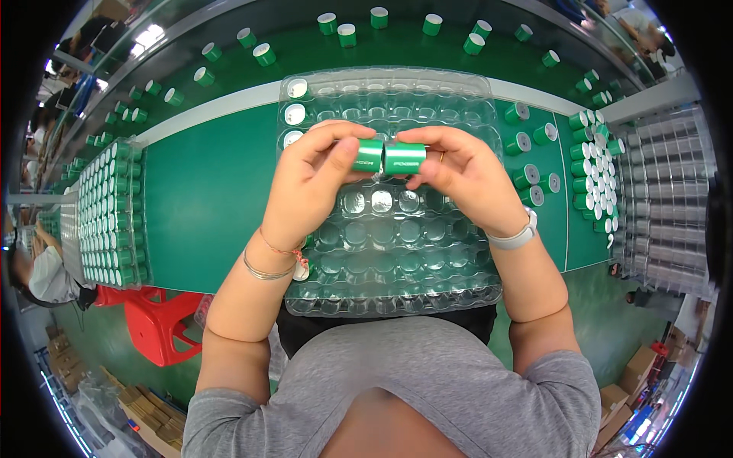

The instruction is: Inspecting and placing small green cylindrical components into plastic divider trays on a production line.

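Note:
Over a clear plastic tray (405,263) with rows of round pockets, my two hands hold two short green cylinders nearly end to end. My left hand (311,174) is closed on the left cylinder (369,155), thumb and fingers around it. The right cylinder (405,159) is pinched in my right hand (472,179), printed side facing up. Only a narrow dark gap shows between them; whether they touch inside it I cannot tell. Along the tray's left edge sit several white-topped cylinders (295,114), partly hidden by my left hand and wrist.
Loose green cylinders (527,177) stand right of the tray, with a white-ended cluster (594,172) beyond. A filled tray (111,214) is at the left, stacked clear trays (657,191) at the right. More cylinders stand on the dark green strip (298,57) behind. A red stool (156,324) is below left.

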`<move>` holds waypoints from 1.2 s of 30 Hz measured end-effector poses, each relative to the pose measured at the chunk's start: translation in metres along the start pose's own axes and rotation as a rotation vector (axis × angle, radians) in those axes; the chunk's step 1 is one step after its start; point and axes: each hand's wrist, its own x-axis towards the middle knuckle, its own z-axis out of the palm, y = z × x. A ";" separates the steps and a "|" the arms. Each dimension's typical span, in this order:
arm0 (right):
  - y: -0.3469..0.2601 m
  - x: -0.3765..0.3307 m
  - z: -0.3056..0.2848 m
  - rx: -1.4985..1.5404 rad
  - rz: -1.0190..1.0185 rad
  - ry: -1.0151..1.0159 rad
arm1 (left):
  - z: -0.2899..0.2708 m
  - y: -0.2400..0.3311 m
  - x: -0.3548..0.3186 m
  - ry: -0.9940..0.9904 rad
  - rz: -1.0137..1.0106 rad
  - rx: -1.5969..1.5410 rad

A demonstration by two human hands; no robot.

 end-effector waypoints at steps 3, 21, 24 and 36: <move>-0.001 0.001 -0.002 -0.085 -0.010 0.115 | -0.006 0.000 0.002 0.012 -0.002 0.144; 0.011 0.002 0.001 -0.115 -0.348 0.116 | -0.005 -0.012 0.002 -0.096 0.267 -0.046; 0.009 0.001 0.002 -0.153 -0.340 0.097 | -0.007 -0.012 0.003 -0.131 0.310 -0.023; 0.004 0.001 0.003 0.078 -0.167 0.143 | -0.006 -0.010 0.006 0.118 0.413 0.177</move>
